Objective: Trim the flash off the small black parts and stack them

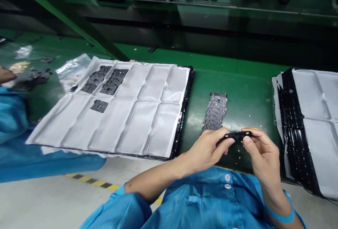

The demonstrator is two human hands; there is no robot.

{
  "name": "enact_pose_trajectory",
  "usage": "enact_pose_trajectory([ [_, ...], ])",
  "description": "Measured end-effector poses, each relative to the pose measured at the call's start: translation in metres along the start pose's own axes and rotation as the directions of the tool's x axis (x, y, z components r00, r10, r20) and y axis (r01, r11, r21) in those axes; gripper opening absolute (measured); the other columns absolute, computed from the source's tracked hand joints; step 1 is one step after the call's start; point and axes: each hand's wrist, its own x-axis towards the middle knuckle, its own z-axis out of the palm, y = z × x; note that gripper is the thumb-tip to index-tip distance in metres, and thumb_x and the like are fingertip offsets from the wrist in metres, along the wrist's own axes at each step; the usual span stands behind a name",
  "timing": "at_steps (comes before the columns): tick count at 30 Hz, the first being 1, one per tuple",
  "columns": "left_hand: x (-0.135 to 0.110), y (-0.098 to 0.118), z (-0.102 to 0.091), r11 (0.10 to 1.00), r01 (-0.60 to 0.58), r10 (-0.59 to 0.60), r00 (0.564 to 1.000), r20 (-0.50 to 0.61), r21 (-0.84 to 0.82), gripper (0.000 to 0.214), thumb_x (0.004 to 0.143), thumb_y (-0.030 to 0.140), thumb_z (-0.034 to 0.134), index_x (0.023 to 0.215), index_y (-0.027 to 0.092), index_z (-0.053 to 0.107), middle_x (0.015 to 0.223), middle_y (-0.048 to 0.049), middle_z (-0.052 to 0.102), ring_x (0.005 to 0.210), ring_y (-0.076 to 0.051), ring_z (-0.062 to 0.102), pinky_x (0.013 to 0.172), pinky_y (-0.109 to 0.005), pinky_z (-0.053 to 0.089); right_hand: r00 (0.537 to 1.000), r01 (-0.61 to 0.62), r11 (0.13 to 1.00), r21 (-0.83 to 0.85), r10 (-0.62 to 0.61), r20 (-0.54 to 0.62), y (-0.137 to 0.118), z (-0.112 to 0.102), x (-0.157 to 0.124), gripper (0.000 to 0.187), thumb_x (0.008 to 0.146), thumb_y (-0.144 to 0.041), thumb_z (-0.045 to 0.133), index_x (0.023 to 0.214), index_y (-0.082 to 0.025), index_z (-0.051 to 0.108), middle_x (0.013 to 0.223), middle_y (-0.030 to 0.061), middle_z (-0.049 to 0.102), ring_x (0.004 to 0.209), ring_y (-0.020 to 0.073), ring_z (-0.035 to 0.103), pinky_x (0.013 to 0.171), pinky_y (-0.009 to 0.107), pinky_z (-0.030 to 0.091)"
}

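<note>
I'm pinching a slim black part point(239, 135) between left hand point(211, 148) and right hand point(262, 155), fingers point(249, 145) narrowing onto its nine and three o'clock ends, along its long axis. Nearer the left, overlapping grey plates point(216, 109) are lying toward ten-thirty on the worktop point(248, 99); beyond, a lined tray point(148, 130) is sitting just past nine.

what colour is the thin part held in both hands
The thin part is mostly black, best seen in the head view.
</note>
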Motion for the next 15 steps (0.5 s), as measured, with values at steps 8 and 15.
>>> enact_pose_trajectory([
  [8, 0.0, 0.0, 0.006, 0.995, -0.051, 0.049, 0.998, 0.029, 0.09, 0.029, 0.111, 0.033, 0.048, 0.085, 0.02, 0.051, 0.068, 0.0053, 0.048, 0.06, -0.011, 0.046, 0.06, -0.025, 0.036, 1.0, 0.018, 1.0, -0.022, -0.018, 0.011, 0.009, -0.004, -0.005, 0.013, 0.103, -0.029, 0.071, 0.104, -0.025, 0.083, 0.086, 0.0007, 0.073, 0.059, 0.0094, 0.053, 0.053, 0.021, 0.043],
  [15, -0.001, 0.001, 0.009, 0.994, -0.049, 0.045, 0.998, 0.04, 0.102, 0.026, 0.112, 0.032, 0.047, 0.088, 0.021, 0.047, 0.071, 0.0059, 0.044, 0.063, -0.011, 0.042, 0.061, -0.025, 0.033, 0.999, 0.05, 0.999, -0.009, -0.05, 0.0, 0.019, -0.007, -0.004, 0.013, 0.101, -0.027, 0.072, 0.099, -0.023, 0.084, 0.085, 0.0014, 0.072, 0.057, 0.01, 0.053, 0.051, 0.023, 0.042],
])
